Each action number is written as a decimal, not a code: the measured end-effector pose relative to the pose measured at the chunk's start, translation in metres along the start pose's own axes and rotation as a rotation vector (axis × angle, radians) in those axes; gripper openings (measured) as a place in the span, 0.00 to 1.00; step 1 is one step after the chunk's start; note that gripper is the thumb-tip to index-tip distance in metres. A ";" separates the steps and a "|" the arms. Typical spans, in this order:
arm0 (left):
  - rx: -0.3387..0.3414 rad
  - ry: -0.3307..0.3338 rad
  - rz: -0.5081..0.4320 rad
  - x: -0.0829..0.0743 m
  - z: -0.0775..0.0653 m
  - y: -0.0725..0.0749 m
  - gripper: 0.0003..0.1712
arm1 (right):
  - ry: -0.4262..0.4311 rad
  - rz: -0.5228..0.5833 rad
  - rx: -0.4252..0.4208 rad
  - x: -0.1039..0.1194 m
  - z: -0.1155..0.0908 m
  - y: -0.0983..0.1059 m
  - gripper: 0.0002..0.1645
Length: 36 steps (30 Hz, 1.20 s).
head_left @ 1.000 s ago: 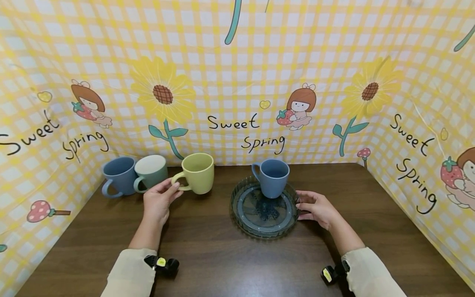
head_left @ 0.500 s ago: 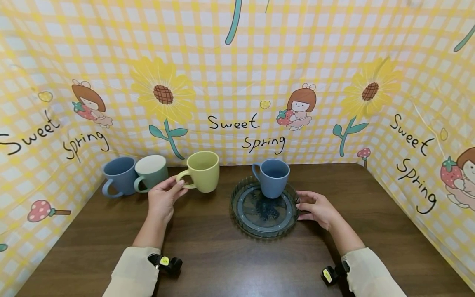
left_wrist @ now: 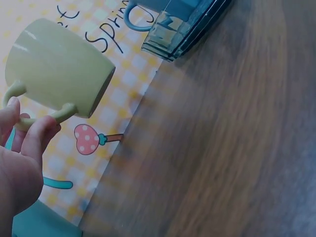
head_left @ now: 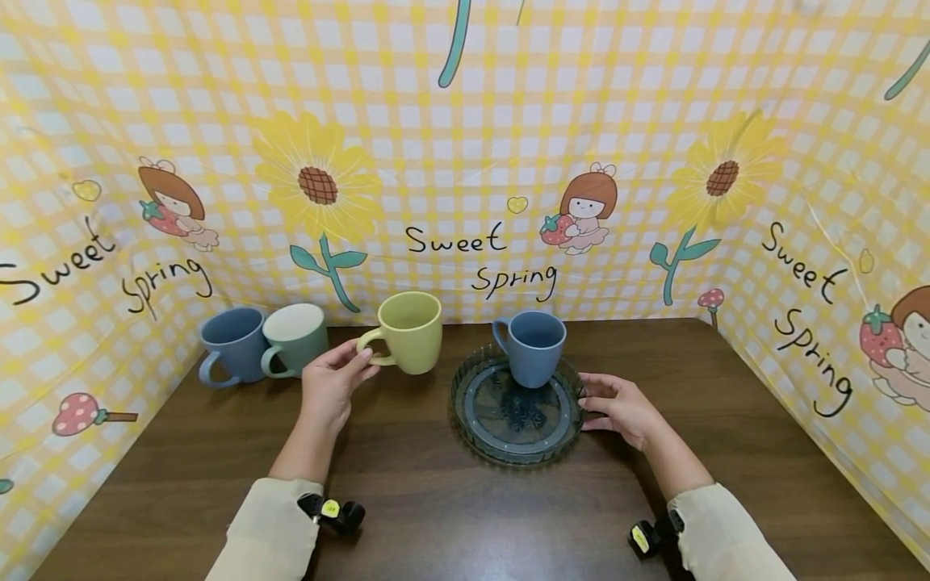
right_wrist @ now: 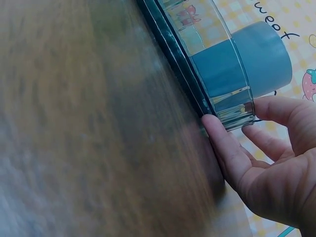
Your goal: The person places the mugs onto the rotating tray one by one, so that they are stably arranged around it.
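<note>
My left hand (head_left: 330,387) pinches the handle of a yellow-green mug (head_left: 410,335), which hangs upright above the table in the head view. In the left wrist view the thumb and fingers wrap the handle of that mug (left_wrist: 57,64). A blue mug (head_left: 536,351) stands inside a round, dark clear tray (head_left: 501,440) with a ribbed wall, toward its back. At the tray's right side my right hand (head_left: 621,407) grips the wall. The right wrist view has the right hand's fingers (right_wrist: 219,140) at the tray's base and upper rim.
At the table's back left stand a second blue mug (head_left: 236,347) and a green mug (head_left: 296,339) with a white inside, side by side. A yellow checked cloth (head_left: 465,145) walls the brown table (head_left: 450,516) at the back and sides.
My left hand has carried the yellow-green mug to the right and slightly up, away from the green mug and nearer the tray. The right hand and tray have stayed put.
</note>
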<state>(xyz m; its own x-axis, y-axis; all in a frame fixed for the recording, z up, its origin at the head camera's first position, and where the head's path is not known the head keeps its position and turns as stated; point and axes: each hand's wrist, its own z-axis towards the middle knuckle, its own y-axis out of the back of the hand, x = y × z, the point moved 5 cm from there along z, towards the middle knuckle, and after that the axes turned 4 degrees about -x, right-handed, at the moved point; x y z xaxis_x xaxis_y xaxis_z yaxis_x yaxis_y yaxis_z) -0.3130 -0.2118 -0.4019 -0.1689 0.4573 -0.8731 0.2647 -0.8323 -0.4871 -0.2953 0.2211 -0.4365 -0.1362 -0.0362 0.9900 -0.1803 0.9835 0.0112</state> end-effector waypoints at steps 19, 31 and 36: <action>0.089 0.006 0.021 0.007 -0.010 -0.027 0.14 | -0.016 0.013 -0.012 -0.001 0.000 0.000 0.36; 0.104 0.010 0.032 0.012 -0.018 -0.042 0.12 | -0.020 0.005 -0.014 0.000 0.000 -0.001 0.36; 0.101 0.028 0.029 0.016 -0.020 -0.046 0.11 | -0.013 -0.011 -0.014 -0.001 0.000 -0.001 0.36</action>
<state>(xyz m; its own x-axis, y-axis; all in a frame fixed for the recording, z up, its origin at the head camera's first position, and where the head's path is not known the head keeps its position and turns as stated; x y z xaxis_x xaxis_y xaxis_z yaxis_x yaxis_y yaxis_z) -0.3091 -0.1600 -0.3937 -0.1360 0.4400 -0.8876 0.1718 -0.8719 -0.4586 -0.2953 0.2200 -0.4380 -0.1467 -0.0493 0.9880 -0.1680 0.9855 0.0242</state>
